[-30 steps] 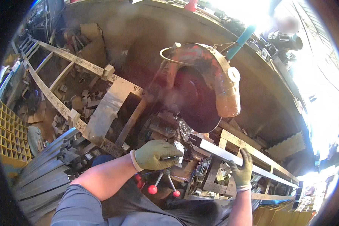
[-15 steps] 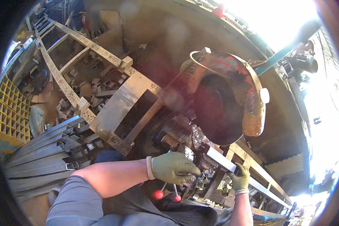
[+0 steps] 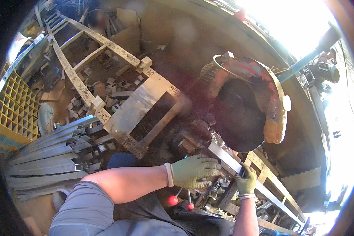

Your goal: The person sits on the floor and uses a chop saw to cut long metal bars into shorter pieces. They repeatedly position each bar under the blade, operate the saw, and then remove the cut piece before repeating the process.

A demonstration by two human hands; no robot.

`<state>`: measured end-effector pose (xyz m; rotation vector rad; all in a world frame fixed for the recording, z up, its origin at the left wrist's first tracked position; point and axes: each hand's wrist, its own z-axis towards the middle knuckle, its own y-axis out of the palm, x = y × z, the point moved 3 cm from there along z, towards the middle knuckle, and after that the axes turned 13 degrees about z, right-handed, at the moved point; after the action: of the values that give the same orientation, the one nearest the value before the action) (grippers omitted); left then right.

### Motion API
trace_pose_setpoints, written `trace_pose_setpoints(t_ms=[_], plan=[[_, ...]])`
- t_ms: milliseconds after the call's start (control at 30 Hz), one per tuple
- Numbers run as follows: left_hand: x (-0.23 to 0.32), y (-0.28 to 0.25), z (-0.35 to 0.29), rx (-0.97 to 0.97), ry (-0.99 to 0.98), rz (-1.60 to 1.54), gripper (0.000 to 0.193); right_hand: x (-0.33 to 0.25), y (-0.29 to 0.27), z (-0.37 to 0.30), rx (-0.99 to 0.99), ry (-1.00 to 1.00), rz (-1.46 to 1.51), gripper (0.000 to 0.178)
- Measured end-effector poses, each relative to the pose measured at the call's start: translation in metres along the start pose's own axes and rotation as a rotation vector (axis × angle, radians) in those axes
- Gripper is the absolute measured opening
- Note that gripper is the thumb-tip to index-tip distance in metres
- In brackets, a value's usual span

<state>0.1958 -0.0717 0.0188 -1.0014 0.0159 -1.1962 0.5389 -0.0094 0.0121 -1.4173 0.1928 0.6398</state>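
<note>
A green work glove covers my left hand [image 3: 196,171], which hovers with its fingers stretched out, just left of a silver square metal tube [image 3: 225,157]. Nothing is in it. My right hand [image 3: 246,181], gloved the same way, grips that tube from the near side. The tube slants from lower right up to the near edge of a large circular saw blade [image 3: 240,114]. Whether it touches the blade, I cannot tell. Over the blade sits a worn red and orange guard [image 3: 274,118]. Below my left hand stand two levers with a red knob [image 3: 172,200] and another red knob [image 3: 190,206].
A long pale metal frame [image 3: 72,80] with crossbars runs to the far left, with short tube offcuts [image 3: 108,88] around it. Long square tubes [image 3: 55,157] are stacked at left, near a yellow grid rack [image 3: 17,104]. A motor [image 3: 327,72] is at far right.
My right hand has moved up and left, and the tube's end has slid the same way towards the blade. My left fingers have spread from a looser curl. The whole view has shifted slightly.
</note>
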Motion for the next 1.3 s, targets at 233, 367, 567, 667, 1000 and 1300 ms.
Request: trace_pose_setpoints(t_ms=[233, 367, 567, 667, 1000, 1300], plan=[[-0.013, 0.017, -0.01, -0.124, -0.134, 0.159, 0.071, 0.005, -0.001, 0.002, -0.063, -0.019, 0.052, 0.071], [-0.012, 0.016, -0.007, -0.122, -0.169, 0.189, 0.075, 0.01, -0.002, 0.007, -0.106, -0.019, 0.063, 0.071], [-0.016, 0.021, -0.007, -0.191, -0.164, 0.221, 0.084, 0.009, 0.002, 0.008, -0.089, -0.089, 0.111, 0.07], [-0.015, 0.02, -0.008, -0.196, -0.172, 0.21, 0.086, 0.007, 0.002, 0.009, -0.106, -0.051, 0.218, 0.068], [-0.018, 0.026, -0.007, -0.221, -0.17, 0.154, 0.09, 0.003, -0.008, 0.014, -0.201, 0.017, 0.235, 0.063], [-0.01, 0.023, -0.005, -0.213, -0.226, 0.182, 0.086, -0.007, -0.004, 0.009, -0.154, -0.057, 0.259, 0.062]])
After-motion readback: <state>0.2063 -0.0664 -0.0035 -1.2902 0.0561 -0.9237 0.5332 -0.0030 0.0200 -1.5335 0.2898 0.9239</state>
